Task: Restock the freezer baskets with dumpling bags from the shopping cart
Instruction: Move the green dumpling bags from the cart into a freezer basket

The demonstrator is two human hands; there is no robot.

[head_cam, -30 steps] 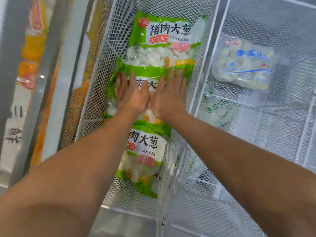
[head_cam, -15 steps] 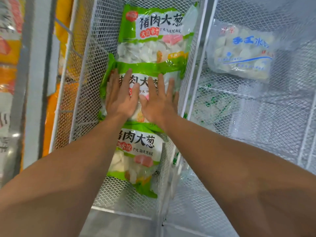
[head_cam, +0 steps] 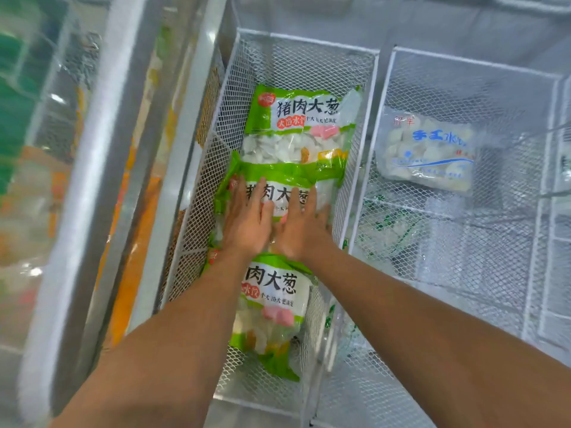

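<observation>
Three green-and-white dumpling bags lie in a row in a narrow white mesh basket (head_cam: 367, 97). The far bag (head_cam: 302, 125) is uncovered. My left hand (head_cam: 247, 220) and my right hand (head_cam: 302, 227) lie side by side, fingers straight, pressing flat on the middle bag (head_cam: 278, 177). The near bag (head_cam: 275, 307) lies just below my wrists, partly hidden by my left forearm.
A wider mesh basket (head_cam: 537, 211) to the right holds a clear bag with blue print (head_cam: 429, 152) at its far end; more bags show through the mesh below. A grey freezer frame (head_cam: 102, 180) runs down the left, with blurred orange and green packages behind glass.
Both hands slid a little back toward me on the middle bag, uncovering more of its label. The camera pulled back and tilted up, so the basket's far rim now shows.
</observation>
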